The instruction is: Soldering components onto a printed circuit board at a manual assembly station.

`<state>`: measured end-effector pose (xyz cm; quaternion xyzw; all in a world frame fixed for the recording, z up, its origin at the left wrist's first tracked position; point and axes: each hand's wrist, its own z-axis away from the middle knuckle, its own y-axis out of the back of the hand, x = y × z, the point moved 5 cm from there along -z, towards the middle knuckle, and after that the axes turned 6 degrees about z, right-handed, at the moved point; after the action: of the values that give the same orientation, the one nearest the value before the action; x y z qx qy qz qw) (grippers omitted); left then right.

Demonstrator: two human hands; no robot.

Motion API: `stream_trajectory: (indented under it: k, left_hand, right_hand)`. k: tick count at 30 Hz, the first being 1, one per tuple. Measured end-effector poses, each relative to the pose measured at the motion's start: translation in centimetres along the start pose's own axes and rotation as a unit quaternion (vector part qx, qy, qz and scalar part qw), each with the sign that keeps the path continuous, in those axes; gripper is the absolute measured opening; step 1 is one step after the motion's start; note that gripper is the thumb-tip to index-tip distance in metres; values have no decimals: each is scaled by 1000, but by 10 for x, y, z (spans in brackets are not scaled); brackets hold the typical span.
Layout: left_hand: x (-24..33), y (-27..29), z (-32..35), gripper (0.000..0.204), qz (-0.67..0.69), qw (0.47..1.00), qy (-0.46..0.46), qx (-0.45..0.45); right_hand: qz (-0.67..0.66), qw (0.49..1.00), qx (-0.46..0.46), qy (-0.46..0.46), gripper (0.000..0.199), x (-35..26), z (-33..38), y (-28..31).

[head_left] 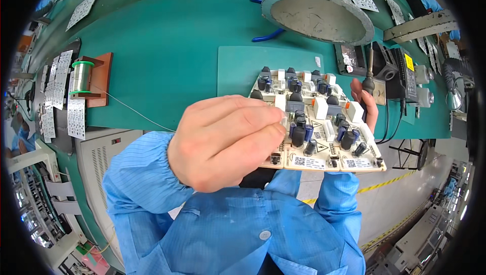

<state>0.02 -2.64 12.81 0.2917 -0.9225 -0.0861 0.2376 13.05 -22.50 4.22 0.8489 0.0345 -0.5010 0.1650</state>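
A cream circuit board panel (pixel 316 161), crowded with capacitors, white blocks and other parts, tilts over the front edge of the bench. My left hand (pixel 228 141) is closed at its left side, fingertips against a white block (pixel 280 102); the thumb is hidden. Behind the panel's right side, my right hand (pixel 371 110) is curled around the dark handle of a soldering iron (pixel 368 85), whose metal shaft points up. The board covers much of this hand and its wrist. Thin solder wire (pixel 134 109) runs from a spool (pixel 81 77) toward my left cuff, where I lose sight of it.
A grey metal hood (pixel 319 11) hangs over the back of the green bench mat (pixel 167 37). Right of the board stand a black soldering station (pixel 405 75) and a small dark box (pixel 351 60). The spool sits on a brown stand (pixel 104 80), beside white boards (pixel 63 80).
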Motion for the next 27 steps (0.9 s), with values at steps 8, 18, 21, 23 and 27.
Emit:
stream_trajectory:
  k: [8, 18, 21, 23, 27]
  left_hand:
    - [5, -2, 7, 24, 43, 995, 1, -86]
    - [2, -2, 9, 23, 43, 996, 22, -74]
    - [1, -1, 8, 31, 64, 993, 30, -93]
    - [1, 0, 9, 34, 77, 992, 29, -97]
    - [-3, -1, 10, 39, 89, 989, 38, -112]
  right_hand:
    - [38, 998, -38, 39, 47, 6, 10, -6]
    - [75, 989, 64, 106, 27, 8, 9, 6]
    - [86, 982, 99, 133, 25, 9, 6, 5]
    - [94, 979, 120, 134, 29, 11, 7, 4]
    - [104, 973, 138, 154, 31, 12, 9, 8]
